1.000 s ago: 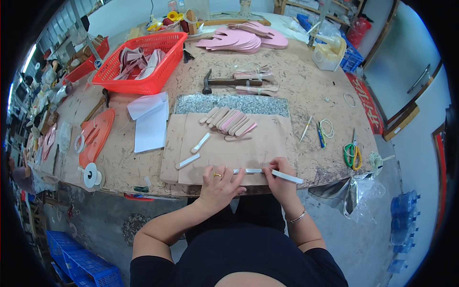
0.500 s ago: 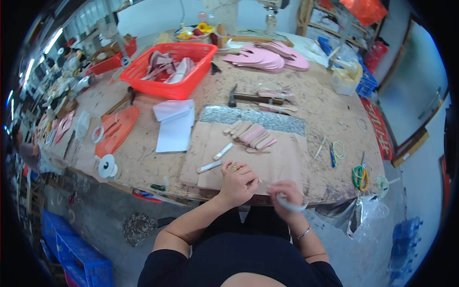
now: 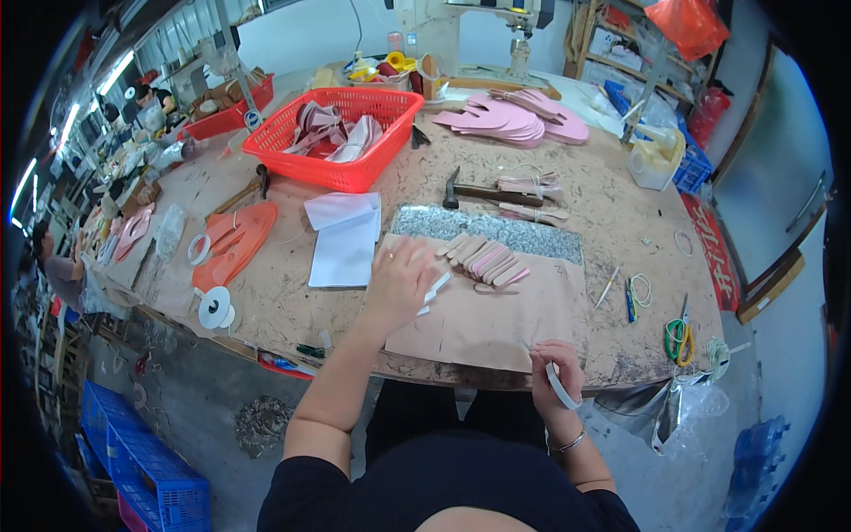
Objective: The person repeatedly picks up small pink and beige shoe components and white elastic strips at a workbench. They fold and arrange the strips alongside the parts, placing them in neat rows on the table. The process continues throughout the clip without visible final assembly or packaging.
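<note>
Nearest to the person, at the front edge of the counter (image 3: 612, 222), the right hand (image 3: 557, 368) has its fingers pinched closely on a white strip (image 3: 562, 388). The strip is curved; its long axis slants from the fingers down to the right, and the free end points toward the body. Farther left, the left hand (image 3: 399, 282) is blurred, with fingers stretched forward; whether they grip something, one cannot tell. Just beside it, a white-faced piece (image 3: 438, 284) points away and rightward. Beyond lie the tan and pink pieces (image 3: 483, 262) in an overlapping row, then a hammer (image 3: 496, 194).
</note>
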Motion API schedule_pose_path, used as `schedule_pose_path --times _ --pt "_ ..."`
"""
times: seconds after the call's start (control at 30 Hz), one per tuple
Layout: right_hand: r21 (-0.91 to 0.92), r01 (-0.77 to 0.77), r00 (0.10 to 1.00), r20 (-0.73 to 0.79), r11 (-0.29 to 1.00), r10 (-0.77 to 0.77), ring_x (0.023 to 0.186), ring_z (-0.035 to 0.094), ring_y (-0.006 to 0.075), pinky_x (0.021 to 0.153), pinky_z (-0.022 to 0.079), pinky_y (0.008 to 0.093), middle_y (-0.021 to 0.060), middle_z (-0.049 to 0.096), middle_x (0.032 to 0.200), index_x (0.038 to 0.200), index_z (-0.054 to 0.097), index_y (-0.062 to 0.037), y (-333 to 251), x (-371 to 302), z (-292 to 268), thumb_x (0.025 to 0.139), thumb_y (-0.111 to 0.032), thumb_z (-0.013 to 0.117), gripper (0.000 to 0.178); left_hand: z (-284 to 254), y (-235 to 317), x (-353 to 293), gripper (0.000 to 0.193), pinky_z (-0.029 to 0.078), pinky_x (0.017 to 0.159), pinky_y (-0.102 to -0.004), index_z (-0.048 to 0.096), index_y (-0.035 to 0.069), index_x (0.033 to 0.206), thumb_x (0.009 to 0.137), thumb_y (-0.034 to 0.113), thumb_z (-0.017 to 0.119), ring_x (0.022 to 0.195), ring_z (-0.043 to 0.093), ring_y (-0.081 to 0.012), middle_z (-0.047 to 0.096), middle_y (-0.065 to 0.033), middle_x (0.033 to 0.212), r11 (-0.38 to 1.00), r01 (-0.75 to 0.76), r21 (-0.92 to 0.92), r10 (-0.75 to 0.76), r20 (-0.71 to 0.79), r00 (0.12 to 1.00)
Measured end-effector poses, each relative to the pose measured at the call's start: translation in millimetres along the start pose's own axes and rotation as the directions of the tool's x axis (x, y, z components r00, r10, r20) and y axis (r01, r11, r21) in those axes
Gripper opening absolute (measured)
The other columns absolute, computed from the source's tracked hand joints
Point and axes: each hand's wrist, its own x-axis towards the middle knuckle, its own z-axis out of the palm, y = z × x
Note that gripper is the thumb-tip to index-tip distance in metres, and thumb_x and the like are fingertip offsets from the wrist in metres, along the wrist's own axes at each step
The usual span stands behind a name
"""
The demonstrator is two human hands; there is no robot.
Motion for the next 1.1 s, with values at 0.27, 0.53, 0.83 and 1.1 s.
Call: schedule_pose_path --times 0.27,0.53,0.83,1.1 --pt "-0.005 -0.087 0.995 -0.059 0.996 0.086 0.086 0.068 0.0263 0.077 0.054 0.0327 0.0125 0.069 0.091 0.095 0.062 -0.0037 15.8 -13.4 -11.8 0.083 0.008 0.072 0.019 6.4 32.7 -3.0 0.1 0.009 0.122 -0.0516 0.012 -0.005 0.156 0.094 0.069 0.041 0.153 0.008 -0.0356 0.011 -0.0222 0.164 0.963 -0.165 0.214 0.045 0.473 0.88" --pt "0.071 -0.167 0.983 -0.058 0.983 0.171 0.085 0.067 0.024 0.077 0.053 0.0317 0.0125 0.067 0.092 0.098 0.062 -0.0028 22.1 -19.4 -9.2 0.086 0.005 0.071 0.016 -26.0 0.7 11.7 0.105 0.0 0.122 -0.0514 -0.005 -0.002 0.156 0.094 0.073 0.034 0.153 -0.008 -0.0357 -0.006 -0.0214 0.165 0.936 -0.08 -0.343 0.065 -0.054 0.996" --pt "0.028 -0.216 0.969 -0.119 0.976 0.218 0.085 0.066 0.0188 0.079 0.052 0.0298 0.0118 0.067 0.093 0.108 0.058 -0.0034 31.0 -22.7 -16.3 0.089 0.001 0.071 0.024 31.8 -3.7 -15.6 0.094 0.014 0.121 -0.0506 0.02 -0.002 0.155 0.094 0.065 0.046 0.15 0.017 -0.0389 0.021 -0.0212 0.162 0.976 -0.152 0.156 0.053 0.507 0.86" --pt "0.356 -0.522 0.803 -0.101 0.775 0.587 0.089 0.061 0.0116 0.081 0.049 0.0243 0.0052 0.061 0.096 0.119 0.052 -0.0007 49.3 0.8 -28.7 0.093 -0.002 0.065 0.029 46.9 60.2 34.5 0.04 0.04 0.103 -0.0479 0.066 0.008 0.123 0.088 0.027 0.071 0.12 0.056 -0.0308 0.064 -0.0142 0.12 0.99 -0.074 -0.119 0.104 0.269 0.957"
